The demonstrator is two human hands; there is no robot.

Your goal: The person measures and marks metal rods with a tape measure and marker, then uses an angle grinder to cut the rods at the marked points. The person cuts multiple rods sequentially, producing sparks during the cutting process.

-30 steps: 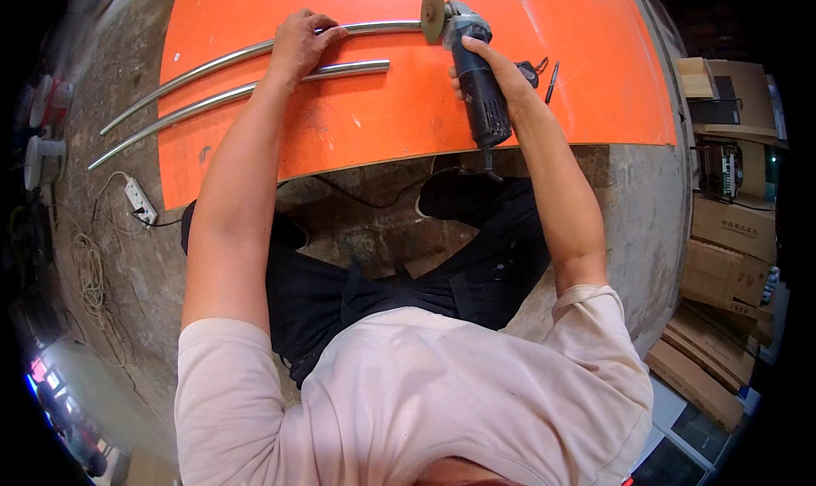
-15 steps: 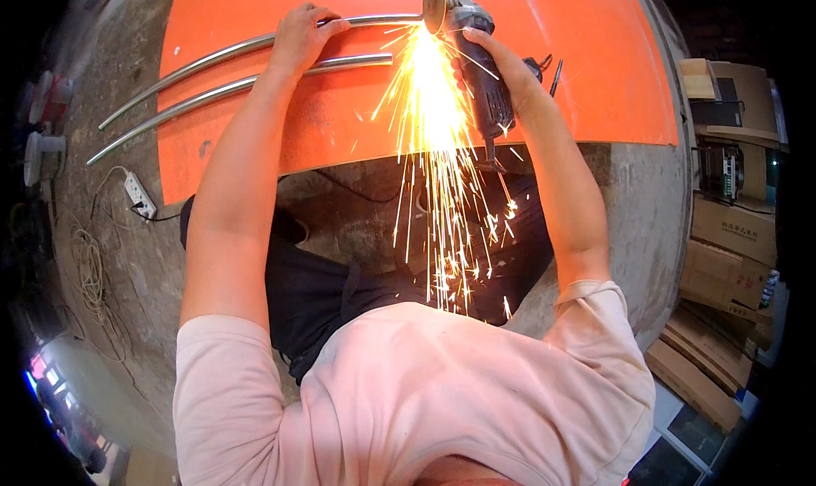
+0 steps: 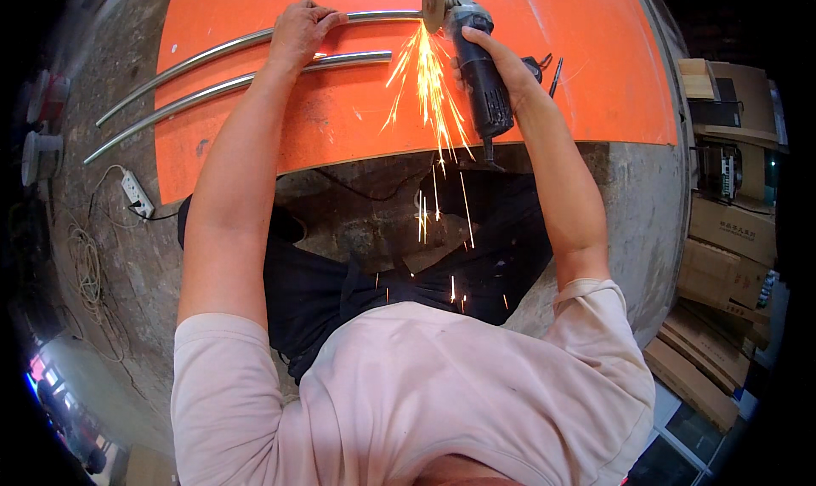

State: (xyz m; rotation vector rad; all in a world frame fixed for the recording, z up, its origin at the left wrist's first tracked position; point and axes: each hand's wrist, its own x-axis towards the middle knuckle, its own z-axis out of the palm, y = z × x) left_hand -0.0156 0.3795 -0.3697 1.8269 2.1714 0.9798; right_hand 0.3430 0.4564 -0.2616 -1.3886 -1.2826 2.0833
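Note:
My right hand (image 3: 500,63) is wrapped round the body of an angle grinder (image 3: 486,90). Its disc (image 3: 433,5) meets the right end of a shiny metal tube (image 3: 217,51), and sparks (image 3: 431,86) spray down from that spot toward my legs. With my left hand (image 3: 304,34) I grip this farther tube against the orange board (image 3: 544,27); the thumb points right along it. A second metal tube (image 3: 200,97) lies nearer to me, roughly parallel, passing under my left wrist. Both tubes stick out past the board's left edge.
On the floor at left lie a white power strip (image 3: 137,193) and a coiled cord (image 3: 85,269). Buckets (image 3: 41,158) stand farther left. Cardboard boxes (image 3: 733,231) are stacked along the right. A thin dark rod (image 3: 556,76) rests on the board beside the grinder.
The spark stream has shrunk from a bright, wide spray to a thin one. Both hands, the grinder and the tubes stay almost in place.

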